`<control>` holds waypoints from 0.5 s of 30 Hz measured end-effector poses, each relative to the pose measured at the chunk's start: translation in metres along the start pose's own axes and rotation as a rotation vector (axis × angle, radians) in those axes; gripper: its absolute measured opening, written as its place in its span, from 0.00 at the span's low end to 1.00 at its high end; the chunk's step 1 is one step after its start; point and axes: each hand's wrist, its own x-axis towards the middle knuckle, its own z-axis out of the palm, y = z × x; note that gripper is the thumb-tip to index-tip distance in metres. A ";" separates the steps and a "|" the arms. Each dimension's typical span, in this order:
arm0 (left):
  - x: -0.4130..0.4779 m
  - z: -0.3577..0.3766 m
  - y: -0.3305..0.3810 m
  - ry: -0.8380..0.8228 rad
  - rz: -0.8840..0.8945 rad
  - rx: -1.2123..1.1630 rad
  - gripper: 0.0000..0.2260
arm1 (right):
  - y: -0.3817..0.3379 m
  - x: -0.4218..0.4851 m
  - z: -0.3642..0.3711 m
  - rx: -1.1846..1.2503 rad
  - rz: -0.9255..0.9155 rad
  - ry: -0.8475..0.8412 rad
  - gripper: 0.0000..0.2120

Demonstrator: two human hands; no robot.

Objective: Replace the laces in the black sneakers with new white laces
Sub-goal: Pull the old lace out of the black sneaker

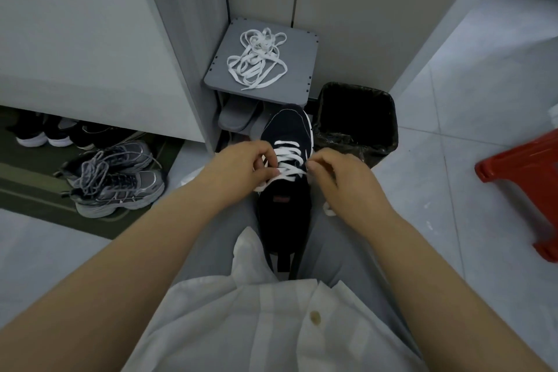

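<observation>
Right beside the shoe, a black bin point(389, 130) stands on the floor with a dark bag lining it; its inside is too dark to tell whether anything lies in it. Just beyond, a grey shoe rack point(299, 82) carries a loose tangle of white laces point(256, 60) on its top board, and grey slippers point(238, 115) sit in the compartment under that board. The black sneaker point(287, 127) rests on the person's lap between the knees. Its long axis runs straight away from the body, with the toe pointing at the rack and the heel toward the white shirt. A white lace point(291, 157) crosses the upper eyelets in several bars. The hands flank this lacing, one on each side of the shoe's middle. The left hand point(241, 163) has curled fingers and pinches a lace end that trails off toward the lower left. The right hand point(341, 175), also curled, seems to pinch the other end at the shoe's right edge, though the fingertips hide the contact. To the left, silver sneakers point(114, 178) lie on a green mat point(27, 184).
</observation>
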 end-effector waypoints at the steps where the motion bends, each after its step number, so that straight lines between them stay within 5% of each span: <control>1: 0.001 0.000 0.002 -0.029 -0.013 0.019 0.03 | -0.003 0.003 0.002 -0.023 0.013 -0.004 0.09; 15: 0.004 -0.027 0.019 -0.164 0.049 0.125 0.04 | -0.022 0.023 0.018 0.062 0.258 -0.137 0.09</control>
